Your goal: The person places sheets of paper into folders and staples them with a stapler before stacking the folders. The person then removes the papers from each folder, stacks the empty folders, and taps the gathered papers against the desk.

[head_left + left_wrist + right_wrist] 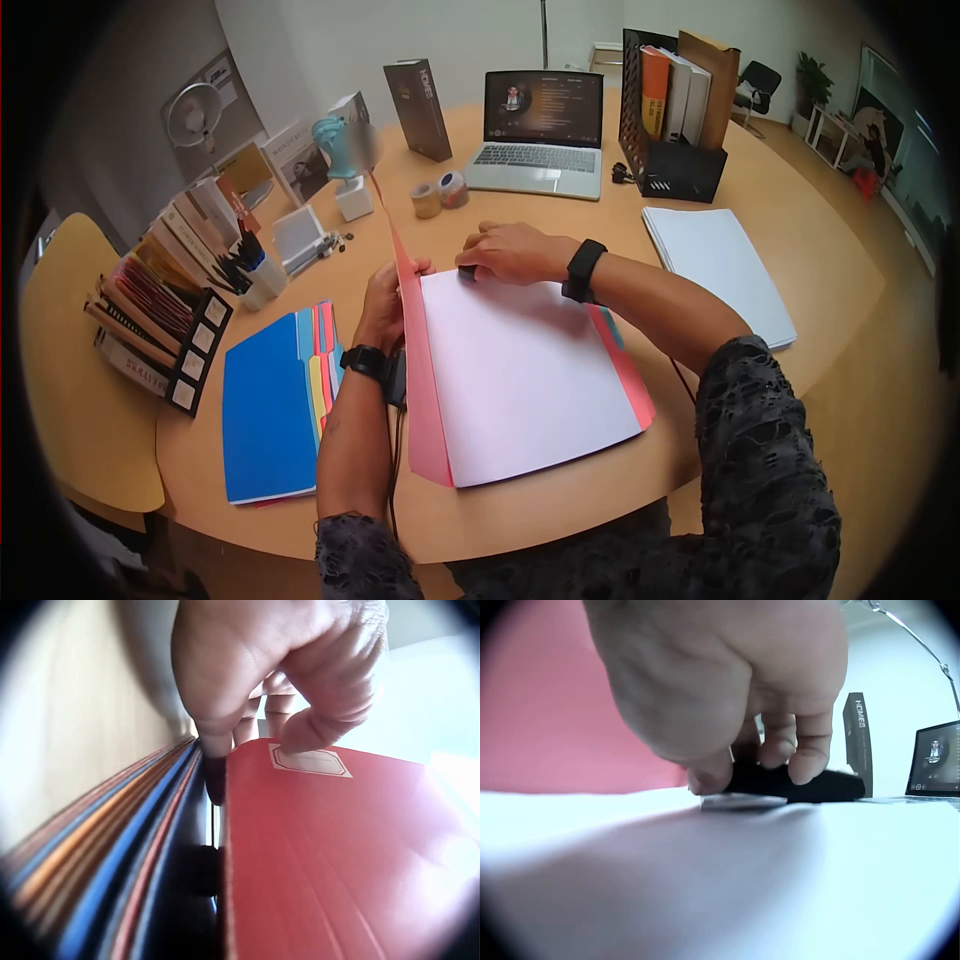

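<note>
Currently the left hand (383, 308) grips the raised red cover (422, 400); only the left wrist view shows the label (311, 762) under its thumb. Beside it, the right hand (515, 252) pinches a black tool (832, 786), its silvery underside visible only from the right wrist. White paper (530, 390) spreads beneath the right hand, and a laptop (540, 130) stands beyond both.

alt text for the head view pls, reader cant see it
A person's right hand holds a small black object near the top edge of white paper in an open pink folder, while the left hand grips the raised cover. A blue folder lies to the left, an open laptop behind.
</note>
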